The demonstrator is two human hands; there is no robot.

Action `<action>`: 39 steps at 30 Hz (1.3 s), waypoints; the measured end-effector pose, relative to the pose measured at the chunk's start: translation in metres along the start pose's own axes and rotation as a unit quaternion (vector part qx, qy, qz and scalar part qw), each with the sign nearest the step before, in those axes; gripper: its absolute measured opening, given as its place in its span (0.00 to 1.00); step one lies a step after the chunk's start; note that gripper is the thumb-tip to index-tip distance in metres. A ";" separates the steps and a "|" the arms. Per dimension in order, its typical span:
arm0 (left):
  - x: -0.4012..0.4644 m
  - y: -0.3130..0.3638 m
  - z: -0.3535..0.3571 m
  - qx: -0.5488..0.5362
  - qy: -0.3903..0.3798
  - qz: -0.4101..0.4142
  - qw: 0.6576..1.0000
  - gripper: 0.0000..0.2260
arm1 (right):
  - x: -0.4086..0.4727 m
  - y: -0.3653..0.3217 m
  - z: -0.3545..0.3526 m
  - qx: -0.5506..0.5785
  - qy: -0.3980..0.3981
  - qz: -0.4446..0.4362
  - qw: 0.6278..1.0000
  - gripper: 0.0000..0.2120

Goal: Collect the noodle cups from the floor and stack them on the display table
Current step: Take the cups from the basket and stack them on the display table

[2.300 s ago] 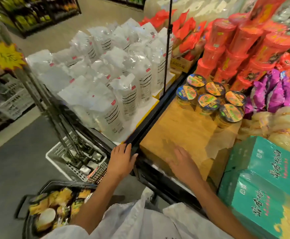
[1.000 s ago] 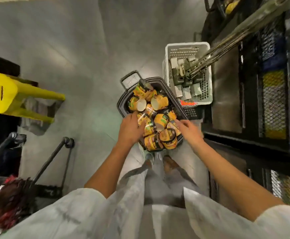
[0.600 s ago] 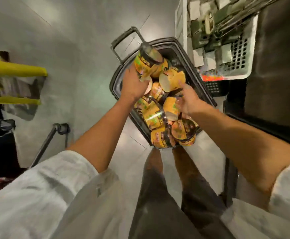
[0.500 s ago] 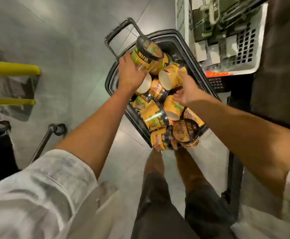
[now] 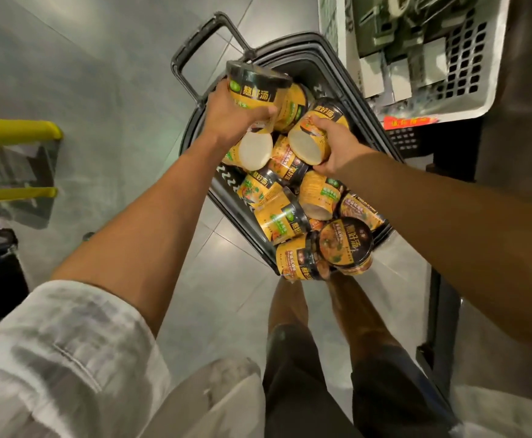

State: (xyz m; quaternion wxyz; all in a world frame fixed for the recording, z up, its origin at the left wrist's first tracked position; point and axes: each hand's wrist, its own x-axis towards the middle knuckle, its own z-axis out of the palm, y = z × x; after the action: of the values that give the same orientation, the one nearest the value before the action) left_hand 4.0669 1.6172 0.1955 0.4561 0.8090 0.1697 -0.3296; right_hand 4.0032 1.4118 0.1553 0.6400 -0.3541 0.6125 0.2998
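Observation:
A black shopping basket (image 5: 328,58) stands on the grey floor, filled with several yellow-and-black noodle cups (image 5: 277,216) lying in a heap. My left hand (image 5: 226,118) grips one noodle cup (image 5: 255,90) around its side, lifted above the heap with its black lid facing away. My right hand (image 5: 334,147) grips a second cup (image 5: 315,134) tilted on its side, white base turned toward me, just above the pile. The display table is out of view.
A white plastic crate (image 5: 467,90) with metal parts sits at the top right, beside dark shelving (image 5: 524,137). The basket's handle (image 5: 201,49) sticks out to the upper left. Yellow stool legs (image 5: 15,131) lie at the left. My legs (image 5: 315,343) stand just below the basket.
I turned from the display table down to the basket. Both hands reached into the heap; the left lifted a cup, and the right has now closed around another cup.

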 end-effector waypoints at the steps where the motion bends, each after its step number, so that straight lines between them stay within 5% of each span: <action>1: -0.005 0.004 -0.002 -0.013 0.001 -0.014 1.000 0.32 | -0.006 0.002 -0.005 0.007 -0.006 -0.011 1.000 0.29; 8: -0.092 0.052 -0.020 -0.098 -0.019 -0.025 0.995 0.27 | -0.119 0.011 -0.050 0.057 -0.078 -0.095 0.991 0.17; 14: -0.207 0.137 -0.041 -0.124 -0.059 0.028 0.990 0.32 | -0.288 0.001 -0.091 0.012 -0.174 -0.216 0.961 0.26; 21: -0.329 0.220 -0.053 -0.155 -0.076 0.091 0.981 0.44 | -0.442 0.007 -0.140 -0.017 -0.159 -0.326 0.932 0.28; 25: -0.389 0.253 -0.055 -0.160 -0.137 0.144 0.967 0.34 | -0.497 0.033 -0.156 0.063 -0.141 -0.382 0.911 0.33; 39: -0.520 0.293 0.031 -0.128 -0.368 0.156 0.908 0.31 | -0.586 0.156 -0.283 0.293 -0.014 -0.479 0.827 0.34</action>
State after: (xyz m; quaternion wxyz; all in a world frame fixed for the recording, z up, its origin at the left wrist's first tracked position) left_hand 3.8466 1.4505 0.7250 0.6312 0.5810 -0.0982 -0.5043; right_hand 3.6728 1.2983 0.7262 0.7854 -0.3950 0.4159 -0.2329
